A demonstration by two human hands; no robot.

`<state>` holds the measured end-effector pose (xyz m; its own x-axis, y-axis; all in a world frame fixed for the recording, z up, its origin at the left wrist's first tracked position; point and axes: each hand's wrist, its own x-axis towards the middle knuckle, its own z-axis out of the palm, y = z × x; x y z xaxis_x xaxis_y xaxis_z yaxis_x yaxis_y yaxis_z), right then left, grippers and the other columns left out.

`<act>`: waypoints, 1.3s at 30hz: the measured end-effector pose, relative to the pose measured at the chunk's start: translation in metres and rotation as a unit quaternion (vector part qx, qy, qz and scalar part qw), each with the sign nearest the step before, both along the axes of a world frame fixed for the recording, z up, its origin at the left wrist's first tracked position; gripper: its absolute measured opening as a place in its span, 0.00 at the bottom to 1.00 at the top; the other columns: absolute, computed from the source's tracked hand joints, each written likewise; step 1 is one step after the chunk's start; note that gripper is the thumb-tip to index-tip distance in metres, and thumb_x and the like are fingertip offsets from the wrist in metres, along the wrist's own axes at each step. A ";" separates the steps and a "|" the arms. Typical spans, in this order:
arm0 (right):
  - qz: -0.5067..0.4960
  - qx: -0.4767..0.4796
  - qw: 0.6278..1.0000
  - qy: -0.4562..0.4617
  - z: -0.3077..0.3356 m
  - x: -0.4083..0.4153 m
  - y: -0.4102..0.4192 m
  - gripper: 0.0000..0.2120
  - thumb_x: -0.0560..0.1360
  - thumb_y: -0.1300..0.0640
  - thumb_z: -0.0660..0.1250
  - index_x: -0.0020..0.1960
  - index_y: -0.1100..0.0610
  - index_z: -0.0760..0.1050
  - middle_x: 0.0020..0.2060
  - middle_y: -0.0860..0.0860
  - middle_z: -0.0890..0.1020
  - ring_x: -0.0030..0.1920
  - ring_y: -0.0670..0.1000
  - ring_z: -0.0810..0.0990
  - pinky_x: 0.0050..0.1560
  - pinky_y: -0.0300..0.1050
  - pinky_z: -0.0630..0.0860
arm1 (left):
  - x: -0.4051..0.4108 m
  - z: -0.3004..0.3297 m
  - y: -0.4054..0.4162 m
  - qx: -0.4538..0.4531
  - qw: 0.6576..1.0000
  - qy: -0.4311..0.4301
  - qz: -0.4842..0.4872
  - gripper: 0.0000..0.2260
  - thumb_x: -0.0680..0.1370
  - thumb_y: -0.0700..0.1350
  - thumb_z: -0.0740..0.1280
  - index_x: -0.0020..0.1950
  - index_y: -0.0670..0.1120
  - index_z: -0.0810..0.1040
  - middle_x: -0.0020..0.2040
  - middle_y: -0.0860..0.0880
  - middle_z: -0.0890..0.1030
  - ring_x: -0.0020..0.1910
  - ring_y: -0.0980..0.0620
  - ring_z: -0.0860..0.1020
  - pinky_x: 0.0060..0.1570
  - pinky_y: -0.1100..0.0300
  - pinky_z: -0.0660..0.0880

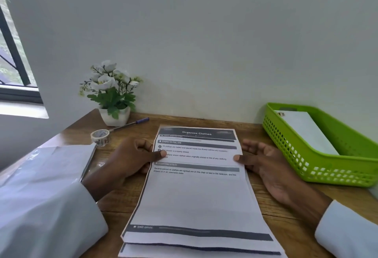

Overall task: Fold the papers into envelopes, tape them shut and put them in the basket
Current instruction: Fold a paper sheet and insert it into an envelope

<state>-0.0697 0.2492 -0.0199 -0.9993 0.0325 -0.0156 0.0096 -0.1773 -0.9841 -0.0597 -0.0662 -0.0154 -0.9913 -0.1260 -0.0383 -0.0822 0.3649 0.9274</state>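
Papers nearest; envelope inside basket

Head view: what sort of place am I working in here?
Most likely a home or small-office desk set against a plain wall: a wooden tabletop with a potted flower plant, a pen and a tape roll, a green basket at the right, and a window at the left.

Soft daylight, warped blurry edges
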 end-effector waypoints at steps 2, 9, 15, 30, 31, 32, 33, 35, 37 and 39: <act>0.010 -0.006 1.000 0.002 0.001 0.000 0.000 0.27 0.65 0.73 0.74 0.62 0.62 0.75 0.54 0.56 0.85 0.53 0.54 0.85 0.48 0.45 0.82 | 0.001 0.001 0.001 0.024 1.000 -0.003 -0.001 0.15 0.67 0.49 0.79 0.41 0.39 0.82 0.34 0.41 0.84 0.26 0.54 0.76 0.26 0.65 0.75; 0.126 0.010 0.992 -0.006 0.005 0.000 0.009 0.26 0.66 0.68 0.75 0.63 0.61 0.76 0.53 0.58 0.86 0.52 0.57 0.86 0.43 0.44 0.83 | 0.002 0.000 0.002 0.073 0.997 0.007 -0.014 0.13 0.69 0.48 0.78 0.41 0.39 0.83 0.36 0.42 0.85 0.26 0.55 0.76 0.27 0.67 0.75; 0.157 0.016 0.988 -0.004 0.004 0.002 0.010 0.20 0.68 0.67 0.74 0.60 0.63 0.79 0.54 0.60 0.85 0.53 0.59 0.85 0.46 0.47 0.83 | 0.003 -0.001 0.004 0.134 0.989 0.033 -0.047 0.12 0.70 0.52 0.75 0.46 0.44 0.83 0.45 0.44 0.87 0.40 0.50 0.85 0.34 0.65 0.80; 0.108 -0.076 0.991 0.004 0.001 -0.003 0.007 0.17 0.69 0.65 0.73 0.58 0.60 0.82 0.55 0.61 0.84 0.52 0.62 0.85 0.46 0.53 0.82 | 0.012 0.000 0.017 0.190 0.964 0.044 -0.181 0.20 0.74 0.40 0.71 0.66 0.47 0.77 0.58 0.46 0.84 0.56 0.44 0.83 0.51 0.52 0.82; 0.109 -0.075 0.991 -0.001 0.001 -0.004 0.007 0.17 0.69 0.65 0.73 0.58 0.60 0.82 0.55 0.62 0.84 0.52 0.63 0.85 0.47 0.54 0.83 | 0.010 -0.001 0.016 0.195 0.964 0.038 -0.177 0.19 0.74 0.40 0.71 0.65 0.46 0.78 0.58 0.46 0.84 0.57 0.44 0.83 0.54 0.51 0.81; 0.110 -0.074 0.991 -0.006 0.001 -0.004 0.007 0.18 0.69 0.65 0.73 0.58 0.60 0.82 0.55 0.62 0.84 0.53 0.63 0.84 0.48 0.55 0.83 | 0.009 -0.003 0.015 0.207 0.962 0.032 -0.173 0.18 0.74 0.40 0.71 0.64 0.46 0.80 0.59 0.45 0.84 0.58 0.44 0.83 0.56 0.49 0.80; 0.112 -0.073 0.991 -0.009 0.002 -0.005 0.008 0.18 0.69 0.65 0.72 0.58 0.60 0.82 0.55 0.62 0.84 0.54 0.64 0.84 0.49 0.56 0.82 | 0.009 -0.003 0.014 0.223 0.960 0.027 -0.169 0.17 0.74 0.40 0.71 0.62 0.46 0.81 0.59 0.44 0.84 0.58 0.43 0.82 0.57 0.48 0.79; 0.116 -0.071 0.991 -0.007 0.003 -0.005 0.008 0.18 0.69 0.66 0.71 0.59 0.60 0.82 0.56 0.61 0.84 0.55 0.63 0.84 0.49 0.54 0.83 | 0.007 -0.005 0.013 0.247 0.954 0.023 -0.166 0.16 0.74 0.40 0.71 0.61 0.45 0.82 0.59 0.43 0.83 0.59 0.43 0.82 0.57 0.49 0.79; 0.117 -0.065 0.991 -0.002 0.005 -0.005 0.007 0.17 0.70 0.67 0.70 0.58 0.60 0.82 0.56 0.60 0.84 0.56 0.61 0.84 0.48 0.50 0.83 | 0.005 -0.006 0.013 0.266 0.950 0.024 -0.161 0.16 0.73 0.39 0.70 0.60 0.45 0.83 0.59 0.42 0.83 0.58 0.43 0.82 0.56 0.50 0.80; 0.116 -0.055 0.992 0.005 0.006 -0.004 0.006 0.15 0.71 0.67 0.70 0.56 0.59 0.83 0.55 0.59 0.85 0.55 0.58 0.84 0.48 0.47 0.83 | 0.005 -0.006 0.013 0.279 0.949 0.037 -0.143 0.15 0.72 0.37 0.69 0.57 0.45 0.84 0.57 0.42 0.84 0.57 0.44 0.83 0.52 0.54 0.81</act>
